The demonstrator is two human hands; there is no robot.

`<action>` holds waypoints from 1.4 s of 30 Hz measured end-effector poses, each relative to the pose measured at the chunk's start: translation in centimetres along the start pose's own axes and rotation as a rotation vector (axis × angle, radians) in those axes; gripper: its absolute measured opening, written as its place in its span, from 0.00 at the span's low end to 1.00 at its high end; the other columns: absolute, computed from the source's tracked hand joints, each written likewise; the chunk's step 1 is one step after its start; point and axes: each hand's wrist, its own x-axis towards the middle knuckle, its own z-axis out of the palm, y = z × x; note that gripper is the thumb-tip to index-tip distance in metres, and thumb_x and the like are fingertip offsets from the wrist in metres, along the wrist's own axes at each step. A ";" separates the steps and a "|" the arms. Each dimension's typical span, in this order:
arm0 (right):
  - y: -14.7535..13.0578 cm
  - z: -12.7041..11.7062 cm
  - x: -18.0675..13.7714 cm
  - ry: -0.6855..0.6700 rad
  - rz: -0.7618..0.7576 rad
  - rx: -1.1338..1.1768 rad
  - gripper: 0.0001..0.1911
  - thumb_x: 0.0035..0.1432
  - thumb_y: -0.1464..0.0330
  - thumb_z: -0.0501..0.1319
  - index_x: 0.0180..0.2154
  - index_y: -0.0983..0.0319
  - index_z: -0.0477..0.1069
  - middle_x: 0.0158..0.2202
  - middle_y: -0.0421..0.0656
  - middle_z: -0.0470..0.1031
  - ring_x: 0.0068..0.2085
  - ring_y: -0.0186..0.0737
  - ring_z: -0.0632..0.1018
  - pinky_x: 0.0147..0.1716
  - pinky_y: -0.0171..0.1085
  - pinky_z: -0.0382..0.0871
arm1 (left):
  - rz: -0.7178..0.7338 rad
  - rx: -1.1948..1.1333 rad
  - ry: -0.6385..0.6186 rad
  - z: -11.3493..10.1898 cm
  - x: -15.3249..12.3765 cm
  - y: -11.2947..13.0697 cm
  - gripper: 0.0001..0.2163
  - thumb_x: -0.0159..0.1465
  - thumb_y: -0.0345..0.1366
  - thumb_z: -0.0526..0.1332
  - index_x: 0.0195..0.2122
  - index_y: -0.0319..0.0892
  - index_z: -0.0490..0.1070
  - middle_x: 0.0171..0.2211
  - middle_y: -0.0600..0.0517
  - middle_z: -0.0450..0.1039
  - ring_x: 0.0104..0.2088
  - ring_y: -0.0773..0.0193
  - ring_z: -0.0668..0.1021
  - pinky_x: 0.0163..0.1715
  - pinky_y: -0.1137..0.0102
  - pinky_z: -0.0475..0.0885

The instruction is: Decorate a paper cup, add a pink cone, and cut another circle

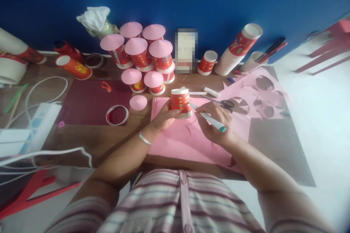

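My left hand (163,118) holds a red paper cup (181,102) upside down on a pink paper sheet (186,140). My right hand (214,122) grips a white pen with a teal cap (212,120), its tip against the cup's rim on the sheet. Black-handled scissors (225,104) lie just behind my right hand. A loose pink paper cone (138,102) rests to the left of the cup.
Several red cups topped with pink cones (142,52) are stacked by the blue wall. A tape ring (117,115) lies on a dark red sheet (90,102). Cut pink paper (254,96), a cup stack (237,49), a power strip (41,123) and cables surround the work spot.
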 end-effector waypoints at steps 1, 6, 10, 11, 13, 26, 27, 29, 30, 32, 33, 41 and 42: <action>0.0 0.0 0.0 -0.004 -0.001 0.001 0.08 0.67 0.75 0.62 0.45 0.59 0.70 0.34 0.42 0.80 0.32 0.39 0.81 0.29 0.37 0.75 | -0.002 0.001 0.001 0.0 0.0 0.0 0.22 0.53 0.41 0.79 0.46 0.43 0.77 0.41 0.50 0.82 0.41 0.58 0.83 0.43 0.63 0.79; -0.1 -0.1 0.0 -0.014 -0.002 0.000 0.07 0.66 0.76 0.62 0.45 0.60 0.70 0.34 0.42 0.80 0.32 0.38 0.82 0.30 0.36 0.75 | -0.014 -0.007 -0.001 0.0 0.0 0.0 0.22 0.53 0.40 0.79 0.47 0.42 0.77 0.40 0.50 0.82 0.40 0.58 0.83 0.43 0.63 0.79; -0.1 -0.1 0.0 -0.014 -0.001 0.005 0.07 0.67 0.75 0.62 0.45 0.59 0.70 0.34 0.41 0.80 0.32 0.38 0.81 0.29 0.36 0.75 | -0.001 -0.024 -0.003 0.1 0.0 0.0 0.21 0.53 0.39 0.79 0.46 0.42 0.77 0.40 0.51 0.82 0.40 0.59 0.82 0.43 0.64 0.79; -0.1 -0.1 0.0 -0.013 -0.001 0.006 0.07 0.67 0.75 0.62 0.45 0.59 0.70 0.34 0.41 0.80 0.32 0.38 0.81 0.29 0.36 0.75 | 0.001 -0.028 -0.007 0.1 0.0 0.0 0.21 0.53 0.38 0.79 0.46 0.42 0.78 0.40 0.51 0.82 0.40 0.59 0.82 0.43 0.64 0.79; -0.1 -0.1 0.0 -0.005 -0.005 0.007 0.08 0.66 0.76 0.62 0.45 0.59 0.70 0.33 0.41 0.80 0.32 0.38 0.81 0.29 0.36 0.75 | 0.007 -0.036 -0.014 0.1 0.0 0.0 0.21 0.53 0.38 0.79 0.47 0.43 0.78 0.41 0.51 0.82 0.40 0.60 0.82 0.43 0.64 0.79; -0.2 -0.2 0.0 0.017 -0.028 0.008 0.09 0.65 0.77 0.62 0.45 0.59 0.70 0.32 0.41 0.80 0.31 0.38 0.81 0.28 0.36 0.75 | 0.020 0.007 -0.013 0.0 0.0 0.0 0.22 0.54 0.39 0.78 0.48 0.42 0.77 0.42 0.49 0.82 0.41 0.58 0.82 0.44 0.63 0.77; -0.3 -0.2 0.1 0.025 -0.039 0.016 0.10 0.65 0.77 0.63 0.45 0.60 0.70 0.32 0.41 0.79 0.30 0.37 0.80 0.28 0.36 0.75 | 0.022 0.018 -0.017 0.1 -0.1 0.0 0.23 0.54 0.40 0.77 0.49 0.42 0.76 0.43 0.49 0.82 0.42 0.58 0.82 0.45 0.63 0.77; -0.4 -0.3 0.1 0.039 -0.066 0.026 0.11 0.64 0.77 0.63 0.46 0.59 0.70 0.32 0.40 0.79 0.29 0.38 0.80 0.28 0.37 0.75 | 0.020 0.051 -0.014 0.2 -0.1 0.2 0.23 0.54 0.40 0.77 0.49 0.42 0.76 0.43 0.49 0.81 0.42 0.58 0.82 0.45 0.63 0.76; -0.5 -0.2 0.1 0.042 -0.081 0.026 0.12 0.64 0.77 0.63 0.47 0.58 0.70 0.31 0.40 0.79 0.29 0.38 0.80 0.27 0.37 0.75 | 0.016 0.072 -0.011 0.2 -0.1 0.2 0.22 0.55 0.40 0.77 0.49 0.42 0.75 0.43 0.49 0.81 0.41 0.59 0.82 0.44 0.64 0.76; -0.4 -0.1 0.1 0.037 -0.110 0.025 0.13 0.64 0.77 0.63 0.48 0.58 0.70 0.32 0.40 0.79 0.29 0.38 0.81 0.27 0.37 0.76 | 0.010 0.116 -0.002 0.2 -0.1 0.1 0.22 0.55 0.39 0.77 0.49 0.41 0.74 0.42 0.49 0.80 0.40 0.60 0.81 0.42 0.65 0.75; -0.4 -0.1 0.1 0.031 -0.120 0.026 0.13 0.64 0.77 0.63 0.48 0.58 0.70 0.32 0.40 0.79 0.29 0.38 0.81 0.27 0.37 0.77 | 0.010 0.136 -0.003 0.2 -0.1 0.1 0.22 0.55 0.38 0.77 0.49 0.41 0.73 0.42 0.49 0.80 0.39 0.60 0.81 0.41 0.66 0.75; 0.0 0.1 -0.5 -0.008 -0.189 -0.011 0.13 0.65 0.77 0.63 0.50 0.60 0.70 0.33 0.42 0.78 0.30 0.37 0.79 0.28 0.37 0.76 | 0.059 0.219 -0.036 0.4 -0.1 0.1 0.25 0.56 0.40 0.78 0.50 0.42 0.71 0.44 0.49 0.78 0.42 0.61 0.80 0.41 0.67 0.75; 0.1 0.1 -0.5 -0.012 -0.188 -0.017 0.13 0.65 0.76 0.62 0.50 0.60 0.70 0.34 0.42 0.78 0.30 0.37 0.79 0.28 0.37 0.76 | 0.059 0.218 -0.038 0.5 -0.2 0.2 0.25 0.56 0.40 0.78 0.50 0.42 0.71 0.44 0.49 0.78 0.42 0.60 0.80 0.41 0.67 0.75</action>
